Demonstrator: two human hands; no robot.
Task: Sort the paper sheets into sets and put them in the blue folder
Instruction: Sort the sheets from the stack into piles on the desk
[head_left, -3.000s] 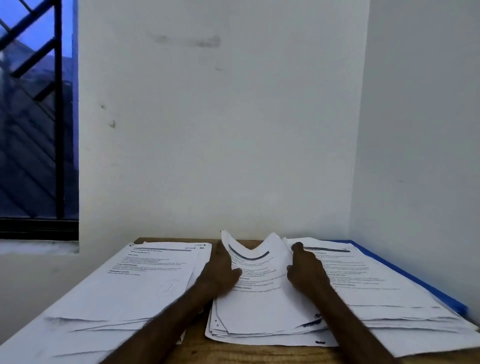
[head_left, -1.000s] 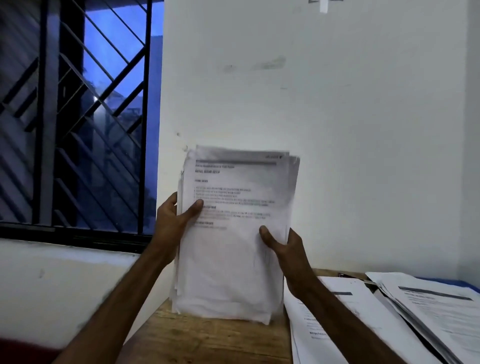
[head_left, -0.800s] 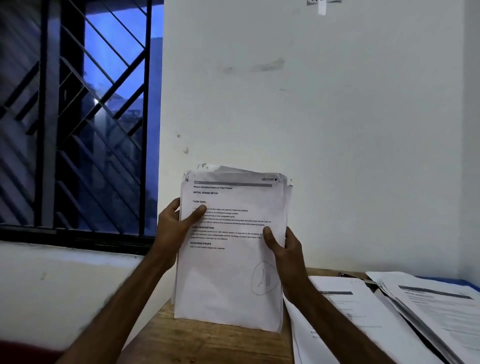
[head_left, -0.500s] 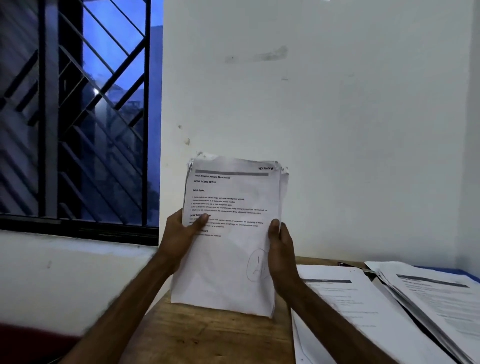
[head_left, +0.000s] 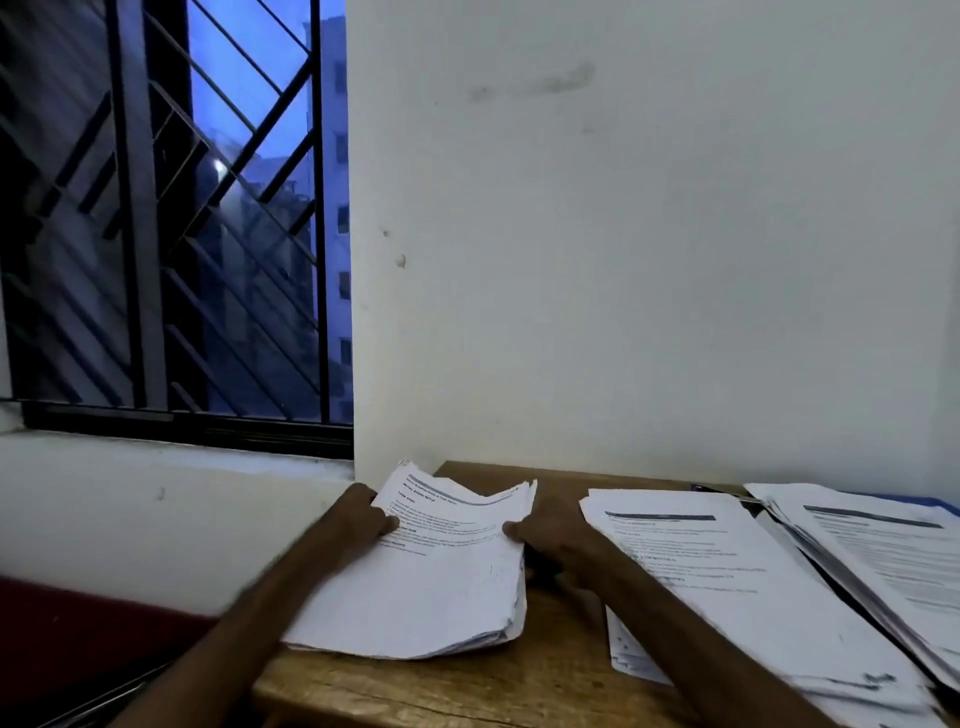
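Head view: left hand (head_left: 365, 518) and right hand (head_left: 560, 536) pinch the paper stack (head_left: 434, 590).

Only the person's two forearms and hands show, bare from the lower edge of the frame to the fingertips. The left forearm (head_left: 260, 613) is a long, slim shape running from the bottom left up to the left hand (head_left: 363, 519) near mid-frame, its outline smeared by blur. The right forearm (head_left: 691, 639) runs from the bottom right to the right hand (head_left: 558, 540), sharper in outline, with the thumb (head_left: 513, 531) and knuckles dimly lit.
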